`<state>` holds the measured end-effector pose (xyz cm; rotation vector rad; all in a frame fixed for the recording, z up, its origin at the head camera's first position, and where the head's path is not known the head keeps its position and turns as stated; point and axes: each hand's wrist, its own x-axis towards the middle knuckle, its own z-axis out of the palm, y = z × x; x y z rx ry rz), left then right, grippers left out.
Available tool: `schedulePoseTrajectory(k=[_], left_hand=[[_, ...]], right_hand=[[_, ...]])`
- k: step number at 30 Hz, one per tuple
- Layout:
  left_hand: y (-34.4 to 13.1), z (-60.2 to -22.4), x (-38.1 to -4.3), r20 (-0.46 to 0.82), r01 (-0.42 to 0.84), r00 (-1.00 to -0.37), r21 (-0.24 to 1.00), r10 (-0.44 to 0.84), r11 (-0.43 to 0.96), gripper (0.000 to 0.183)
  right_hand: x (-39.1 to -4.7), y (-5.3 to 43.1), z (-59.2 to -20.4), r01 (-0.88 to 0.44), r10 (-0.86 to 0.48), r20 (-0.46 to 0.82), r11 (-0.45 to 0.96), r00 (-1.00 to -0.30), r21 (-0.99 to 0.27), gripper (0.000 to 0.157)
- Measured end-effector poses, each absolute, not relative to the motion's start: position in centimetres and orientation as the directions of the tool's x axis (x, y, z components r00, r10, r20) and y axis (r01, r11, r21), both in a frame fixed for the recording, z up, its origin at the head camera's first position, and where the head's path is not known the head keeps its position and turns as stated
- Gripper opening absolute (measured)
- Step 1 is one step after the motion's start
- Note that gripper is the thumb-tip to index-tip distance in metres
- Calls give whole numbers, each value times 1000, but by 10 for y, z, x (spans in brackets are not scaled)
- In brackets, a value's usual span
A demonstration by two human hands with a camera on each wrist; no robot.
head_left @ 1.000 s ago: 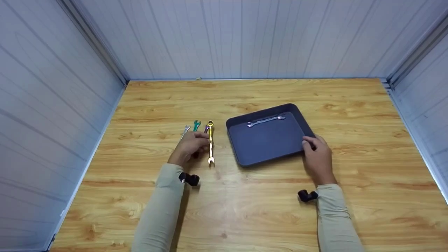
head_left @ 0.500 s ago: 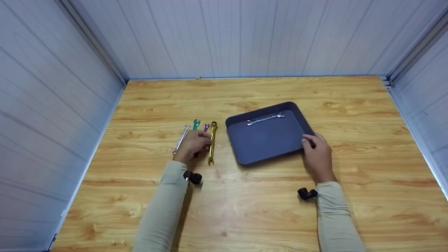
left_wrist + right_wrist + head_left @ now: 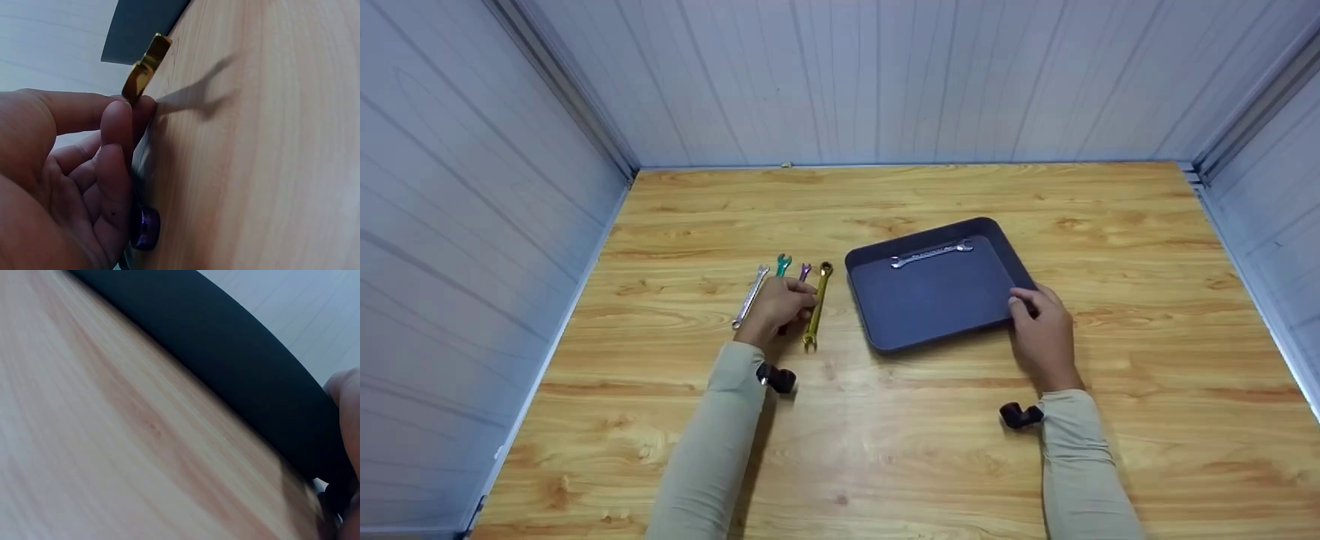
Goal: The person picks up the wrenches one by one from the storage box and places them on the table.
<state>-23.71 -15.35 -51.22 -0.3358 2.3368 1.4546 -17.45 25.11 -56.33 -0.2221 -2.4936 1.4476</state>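
My left hand (image 3: 778, 306) pinches a gold wrench (image 3: 820, 296) by its shaft between thumb and fingers. In the left wrist view, the gold wrench (image 3: 147, 66) is held off the wood, and its shadow falls on the tabletop beside it. Under and beside that hand lie a purple wrench (image 3: 805, 271), a green wrench (image 3: 784, 264) and a silver wrench (image 3: 750, 298), the first two partly hidden by the hand. My right hand (image 3: 1042, 330) grips the near right corner of a dark grey tray (image 3: 937, 343), thumb over the rim. Inside the tray, toward its back wall, rests another silver wrench (image 3: 932, 255).
Everything stands on a wood-grain table (image 3: 840, 450). Pale panel walls (image 3: 840, 82) close it off at the back and on both sides. The tray sits slightly turned, just right of the gold wrench.
The gold wrench has tilted, its ring end swinging right. My left hand has shifted slightly right, uncovering more of the silver wrench on the table. The right hand keeps its hold on the tray.
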Motion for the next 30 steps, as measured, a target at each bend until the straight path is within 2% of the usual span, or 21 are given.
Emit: schedulePoseTrajectory(k=[11,17,30], left_hand=[[-156,-514,-245,-453,-418,-892,827,5,376,10],[-157,-517,-244,-432,-406,-902,828,-22,385,9],[-159,-521,-239,-428,-409,-903,841,-27,353,9]], right_hand=[[-177,253,-560,33,262,105,472,-959,-881,40],[-176,252,-560,36,252,96,472,-963,-881,42],[-175,250,-562,7,258,138,493,-956,-870,36]])
